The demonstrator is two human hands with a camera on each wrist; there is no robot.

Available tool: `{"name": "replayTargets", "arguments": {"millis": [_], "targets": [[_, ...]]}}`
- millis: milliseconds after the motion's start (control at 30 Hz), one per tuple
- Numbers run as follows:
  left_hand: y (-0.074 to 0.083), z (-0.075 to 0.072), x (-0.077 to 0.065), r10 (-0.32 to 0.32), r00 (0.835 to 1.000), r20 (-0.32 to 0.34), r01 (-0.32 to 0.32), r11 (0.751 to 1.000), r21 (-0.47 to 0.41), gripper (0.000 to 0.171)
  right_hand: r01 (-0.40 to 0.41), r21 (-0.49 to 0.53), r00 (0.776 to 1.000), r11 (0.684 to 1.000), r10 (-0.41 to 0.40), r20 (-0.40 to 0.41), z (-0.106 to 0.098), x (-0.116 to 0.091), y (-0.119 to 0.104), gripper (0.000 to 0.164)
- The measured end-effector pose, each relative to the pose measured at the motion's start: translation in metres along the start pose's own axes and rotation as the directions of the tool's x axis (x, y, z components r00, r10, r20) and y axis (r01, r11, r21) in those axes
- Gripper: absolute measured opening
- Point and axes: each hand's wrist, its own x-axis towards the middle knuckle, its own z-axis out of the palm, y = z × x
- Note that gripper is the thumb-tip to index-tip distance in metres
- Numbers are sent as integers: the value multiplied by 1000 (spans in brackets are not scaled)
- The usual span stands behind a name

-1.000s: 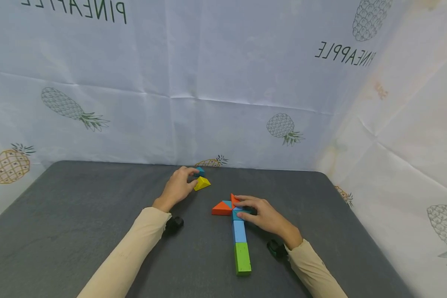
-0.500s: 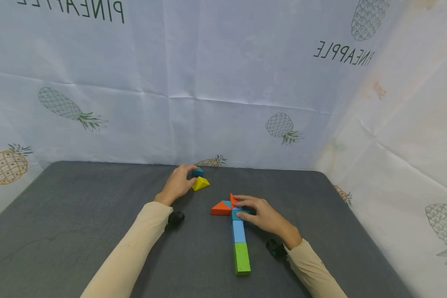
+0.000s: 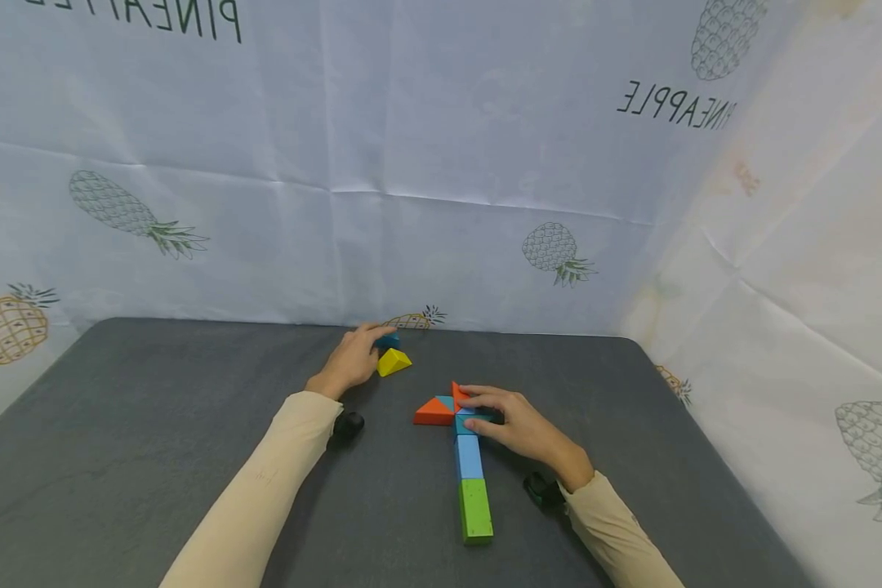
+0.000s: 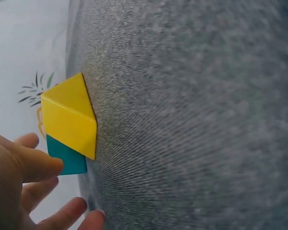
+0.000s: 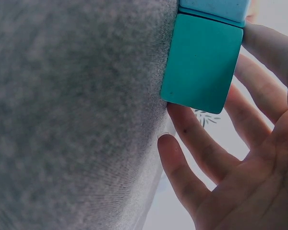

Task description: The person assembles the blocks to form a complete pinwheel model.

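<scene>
In the head view my left hand (image 3: 349,358) is at the table's far side, by a blue block (image 3: 389,341) and a yellow triangular prism (image 3: 394,362). The left wrist view shows its thumb across the teal-blue block (image 4: 67,155), its other fingers spread; a firm grip does not show. My right hand (image 3: 523,423) holds a teal block (image 5: 201,62) between thumb and fingers, at the upper end of a row of blocks. That row has an orange triangle (image 3: 435,412) on the left, an upright orange piece (image 3: 458,396), a light blue block (image 3: 469,457) and a green block (image 3: 476,510).
The dark grey table (image 3: 191,457) has rounded far corners. A pale cloth (image 3: 441,122) printed with pineapples hangs behind it and along the right side. Dark wrist cameras sit under both sleeves.
My left fingers have shifted slightly further over the blue block, away from the yellow prism. The right hand and the row stay in place; the view drifts slightly.
</scene>
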Motion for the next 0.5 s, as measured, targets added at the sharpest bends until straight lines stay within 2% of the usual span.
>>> {"name": "replayTargets", "arguments": {"millis": [233, 500], "targets": [[6, -6, 1, -43, 995, 92, 38, 998, 52, 59, -11, -1, 1000, 1000, 11, 1, 1, 1, 1, 45], [6, -13, -3, -94, 990, 102, 90, 995, 46, 48, -3, -3, 1000, 1000, 3, -6, 0, -1, -1, 45]]}}
